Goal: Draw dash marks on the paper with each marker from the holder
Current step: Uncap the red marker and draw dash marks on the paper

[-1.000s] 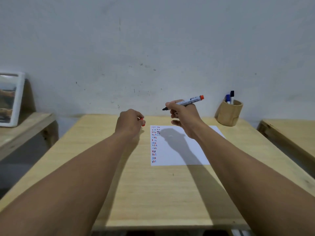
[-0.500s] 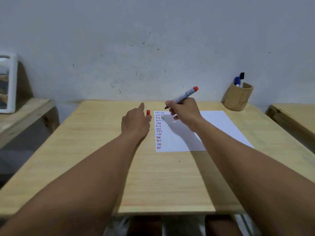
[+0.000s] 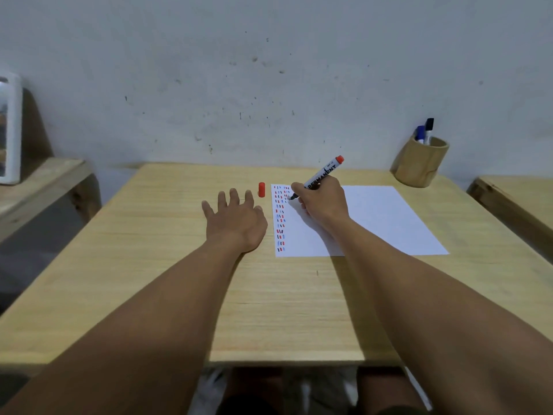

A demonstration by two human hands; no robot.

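A white sheet of paper (image 3: pixel 383 220) lies on the wooden table (image 3: pixel 155 265), with columns of red, blue and black dashes down its left side. My right hand (image 3: pixel 321 203) grips a red-ended marker (image 3: pixel 324 173), its tip touching the paper near the top of the dash columns. The red cap (image 3: pixel 261 189) stands upright on the table just left of the paper. My left hand (image 3: pixel 235 221) rests flat beside it, fingers spread, holding nothing. A wooden holder (image 3: pixel 420 166) at the back right contains a blue and a black marker (image 3: pixel 425 131).
A lower wooden bench (image 3: pixel 36 187) with a white framed picture (image 3: pixel 10 127) stands to the left. Another wooden surface (image 3: pixel 520 199) sits at the right edge. A marked grey wall rises directly behind the table.
My left hand set the red cap upright on the table and opened flat. My right hand lowered the marker tip from the air onto the paper.
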